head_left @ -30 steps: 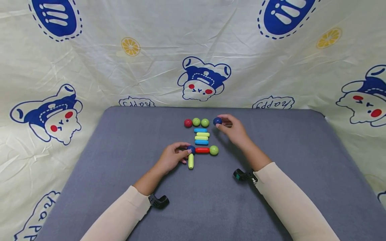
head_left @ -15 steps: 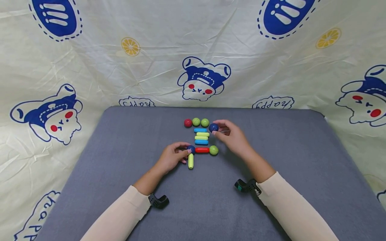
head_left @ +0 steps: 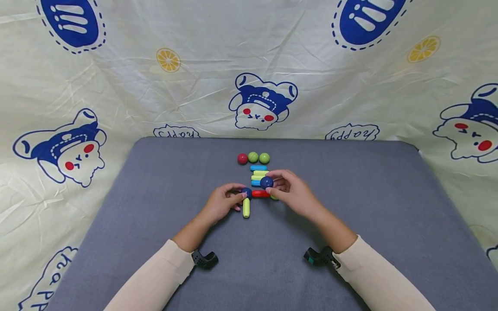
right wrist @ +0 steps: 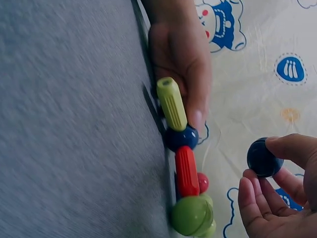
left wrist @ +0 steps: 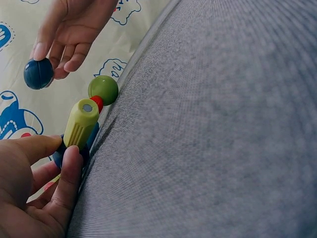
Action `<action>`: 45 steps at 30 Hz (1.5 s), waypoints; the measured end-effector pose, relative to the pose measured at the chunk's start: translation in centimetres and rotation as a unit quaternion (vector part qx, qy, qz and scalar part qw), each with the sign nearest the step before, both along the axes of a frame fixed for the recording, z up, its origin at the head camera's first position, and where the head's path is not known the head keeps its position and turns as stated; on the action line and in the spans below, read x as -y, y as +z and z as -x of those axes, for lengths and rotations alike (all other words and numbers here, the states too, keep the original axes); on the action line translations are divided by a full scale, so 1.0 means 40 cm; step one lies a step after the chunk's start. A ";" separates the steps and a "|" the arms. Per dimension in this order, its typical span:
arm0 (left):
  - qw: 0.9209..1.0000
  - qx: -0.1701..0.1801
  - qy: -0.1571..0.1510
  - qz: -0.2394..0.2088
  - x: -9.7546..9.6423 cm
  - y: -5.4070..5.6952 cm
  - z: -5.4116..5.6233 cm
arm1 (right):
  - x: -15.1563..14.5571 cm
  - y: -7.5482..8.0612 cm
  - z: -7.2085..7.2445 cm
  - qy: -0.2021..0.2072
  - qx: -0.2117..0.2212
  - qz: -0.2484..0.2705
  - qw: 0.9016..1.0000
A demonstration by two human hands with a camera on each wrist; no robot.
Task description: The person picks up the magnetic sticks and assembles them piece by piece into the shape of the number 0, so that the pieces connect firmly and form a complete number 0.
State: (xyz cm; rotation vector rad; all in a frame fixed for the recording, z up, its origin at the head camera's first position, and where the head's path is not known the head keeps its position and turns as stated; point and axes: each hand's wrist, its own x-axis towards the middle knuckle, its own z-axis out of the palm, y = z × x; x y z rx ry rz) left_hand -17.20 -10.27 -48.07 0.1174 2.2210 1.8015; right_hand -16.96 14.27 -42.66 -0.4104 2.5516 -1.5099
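Observation:
My left hand pinches a dark blue ball that joins a yellow ridged stick and a red stick. The yellow stick points toward me; the red one runs right to a green ball. Between thumb and fingers, my right hand holds a second dark blue ball. From the head view this ball overlaps the blue and yellow sticks, and the hand mostly covers the green ball. Both wrist views show the held ball apart from the joined pieces.
Behind the joined pieces lie blue sticks and yellow sticks in a stack-like row. Farther back sit a red ball and two green balls. A grey cloth covers the table; a printed sheet hangs behind it.
My right hand has brought its dark blue ball from beside the back row of balls toward me and left, to just above the red stick. The left hand has stayed in place.

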 end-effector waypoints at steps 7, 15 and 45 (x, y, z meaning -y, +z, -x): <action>1.000 -0.008 -0.008 -0.013 0.002 -0.006 0.001 | 0.019 -0.010 -0.039 0.062 0.003 0.028 0.998; 1.000 -0.012 -0.015 -0.013 0.006 -0.010 0.002 | 0.040 -0.024 -0.074 0.124 0.001 0.011 0.992; 0.999 -0.027 -0.022 -0.007 -0.003 0.064 -0.030 | 0.078 -0.088 -0.097 0.179 -0.002 -0.048 0.983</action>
